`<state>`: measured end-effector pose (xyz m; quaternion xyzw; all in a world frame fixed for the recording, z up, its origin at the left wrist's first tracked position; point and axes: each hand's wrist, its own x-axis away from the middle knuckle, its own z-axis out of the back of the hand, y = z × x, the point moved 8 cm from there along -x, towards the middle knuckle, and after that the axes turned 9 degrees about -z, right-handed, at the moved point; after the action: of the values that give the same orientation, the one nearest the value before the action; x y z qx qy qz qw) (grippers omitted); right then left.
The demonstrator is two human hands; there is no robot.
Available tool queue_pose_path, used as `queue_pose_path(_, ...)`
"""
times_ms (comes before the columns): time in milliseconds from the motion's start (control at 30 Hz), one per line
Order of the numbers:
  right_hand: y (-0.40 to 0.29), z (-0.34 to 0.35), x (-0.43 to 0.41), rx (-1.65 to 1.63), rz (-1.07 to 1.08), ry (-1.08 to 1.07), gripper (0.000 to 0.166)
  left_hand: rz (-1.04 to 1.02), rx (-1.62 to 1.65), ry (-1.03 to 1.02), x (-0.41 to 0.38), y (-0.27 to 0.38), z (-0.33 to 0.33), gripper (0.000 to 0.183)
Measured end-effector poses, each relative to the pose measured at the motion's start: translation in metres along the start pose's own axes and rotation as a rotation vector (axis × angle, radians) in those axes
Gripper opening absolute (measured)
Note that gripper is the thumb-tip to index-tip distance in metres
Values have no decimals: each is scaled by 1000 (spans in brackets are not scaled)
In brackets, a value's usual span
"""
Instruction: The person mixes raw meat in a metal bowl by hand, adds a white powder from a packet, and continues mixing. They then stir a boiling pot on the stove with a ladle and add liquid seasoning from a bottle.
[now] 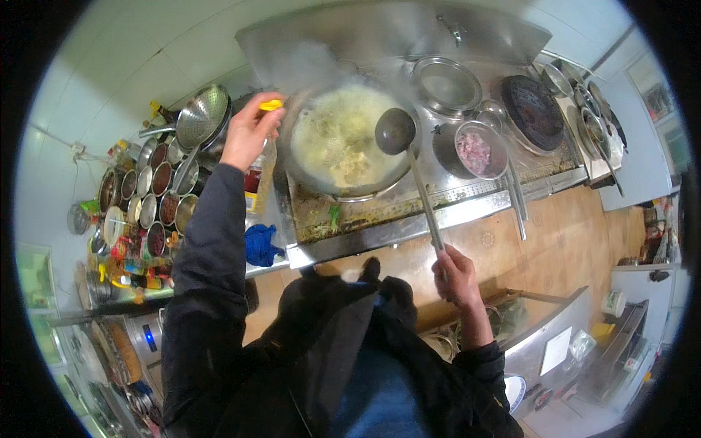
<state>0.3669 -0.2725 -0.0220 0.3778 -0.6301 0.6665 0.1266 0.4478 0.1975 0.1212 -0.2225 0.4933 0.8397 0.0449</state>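
My left hand (251,134) grips the top of a clear plastic bottle (264,178) at the left of the stove; its yellow cap (271,104) shows at my fingertips. The fingers partly hide the bottle's neck. My right hand (457,275) is closed around the end of a long metal handle belonging to a ladle (395,131). The dark round bowl of the ladle hangs over the right side of a large wok (358,191). Pale yellow-green, bubbling liquid (345,131) fills much of the wok, with steam rising at the back.
Right of the wok are a metal bowl of raw meat pieces (474,153), a lidded pot (446,87) and a black round pan (532,112). Metal seasoning bowls (162,178) and strainers (201,117) crowd the left counter. A blue cloth (263,245) lies by the stove's corner.
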Motion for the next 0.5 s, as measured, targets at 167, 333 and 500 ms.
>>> queue_pose_path(167,-11,16,1,-13,-22,-26,39,128,181,323,111,-16,37,34)
queue_pose_path(333,-7,17,3,121,2,89,39,321,85,609,279,-42,84,38)
queue_pose_path(500,9,-16,6,-47,30,109,38,486,-230,790,408,-87,151,26)
